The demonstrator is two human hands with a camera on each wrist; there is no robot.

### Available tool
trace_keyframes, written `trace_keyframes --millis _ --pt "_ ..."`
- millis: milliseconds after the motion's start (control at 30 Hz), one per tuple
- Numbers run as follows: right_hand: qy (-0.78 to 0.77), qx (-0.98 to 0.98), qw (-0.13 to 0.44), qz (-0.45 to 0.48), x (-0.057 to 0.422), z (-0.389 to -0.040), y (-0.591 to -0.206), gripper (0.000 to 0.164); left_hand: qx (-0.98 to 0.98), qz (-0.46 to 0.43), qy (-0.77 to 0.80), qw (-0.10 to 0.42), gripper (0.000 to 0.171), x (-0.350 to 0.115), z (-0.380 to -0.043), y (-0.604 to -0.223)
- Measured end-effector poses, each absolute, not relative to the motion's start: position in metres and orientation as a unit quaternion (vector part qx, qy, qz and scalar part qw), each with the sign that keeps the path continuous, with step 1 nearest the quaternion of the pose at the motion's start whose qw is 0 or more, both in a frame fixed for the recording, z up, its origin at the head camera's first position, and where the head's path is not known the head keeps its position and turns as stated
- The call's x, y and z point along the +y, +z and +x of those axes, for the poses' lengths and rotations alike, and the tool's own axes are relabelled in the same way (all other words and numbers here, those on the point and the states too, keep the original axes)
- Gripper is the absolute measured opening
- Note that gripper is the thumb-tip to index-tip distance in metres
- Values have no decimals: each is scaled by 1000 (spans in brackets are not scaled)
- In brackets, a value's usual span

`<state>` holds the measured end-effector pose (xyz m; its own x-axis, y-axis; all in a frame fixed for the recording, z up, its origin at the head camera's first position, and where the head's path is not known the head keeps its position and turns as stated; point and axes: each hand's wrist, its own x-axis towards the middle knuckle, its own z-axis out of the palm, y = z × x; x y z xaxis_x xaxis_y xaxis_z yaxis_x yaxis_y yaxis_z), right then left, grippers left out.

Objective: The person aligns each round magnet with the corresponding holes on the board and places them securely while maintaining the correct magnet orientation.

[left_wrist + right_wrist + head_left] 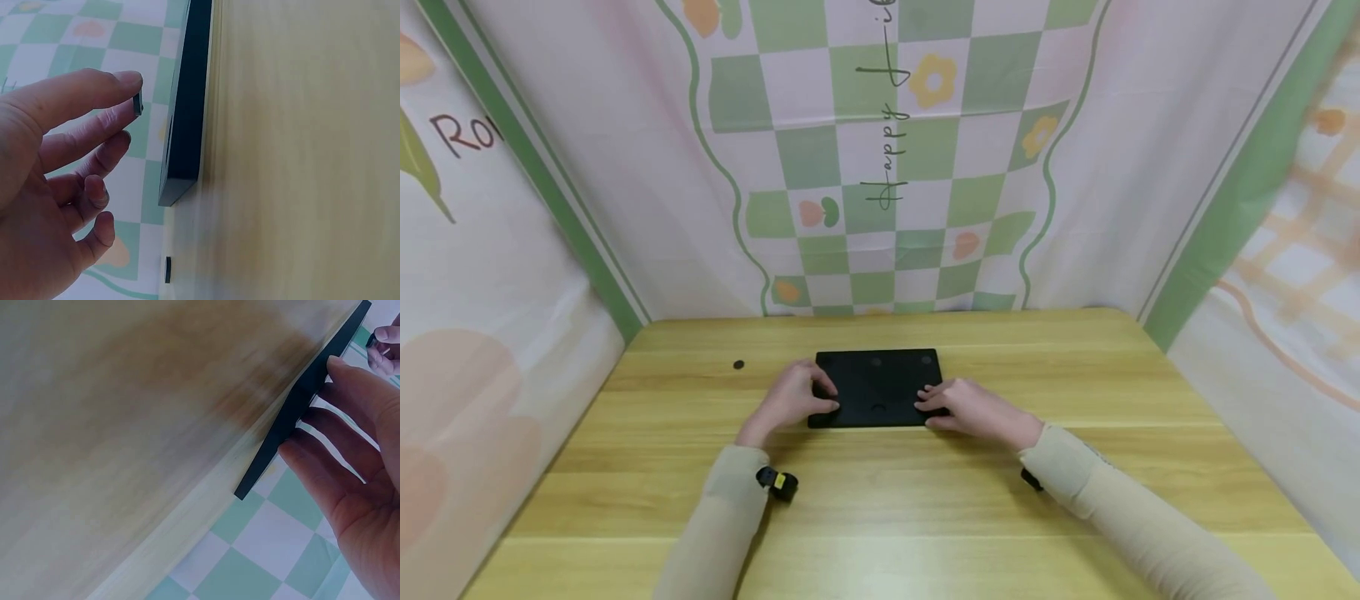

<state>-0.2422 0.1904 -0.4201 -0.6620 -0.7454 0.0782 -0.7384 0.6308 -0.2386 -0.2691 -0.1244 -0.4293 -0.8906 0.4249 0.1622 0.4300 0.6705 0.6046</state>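
A flat black rectangular board (pixel 880 383) lies on the wooden table, with a few faint round marks on its top. Above its left end, my left hand (pixel 790 398) pinches a small dark disc (pixel 138 105) between thumb and forefinger, apart from the board in the left wrist view; its other fingers are loosely bent. My right hand (pixel 964 407) rests its thumb and fingertips on the board's right end, as the right wrist view shows from the side. Another small black disc (pixel 739 364) lies on the table to the left of the board.
The wooden table (pixel 880 508) runs back to a hanging cloth (pixel 895 167) with green and white checks. More printed cloth hangs along both sides. Small black devices (pixel 777 483) are strapped at the wrists over beige sleeves (pixel 722 517).
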Motion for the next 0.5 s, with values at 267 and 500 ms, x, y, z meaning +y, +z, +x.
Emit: trace_keyframes --millis 267,500 --pt "-121 904 14 -409 190 -242 -420 33 -914 -246 -322 -2 9 -115 -272 -430" --pt "-122 905 15 -407 190 -240 -420 33 -911 -249 -328 -12 9 -109 -273 -431"
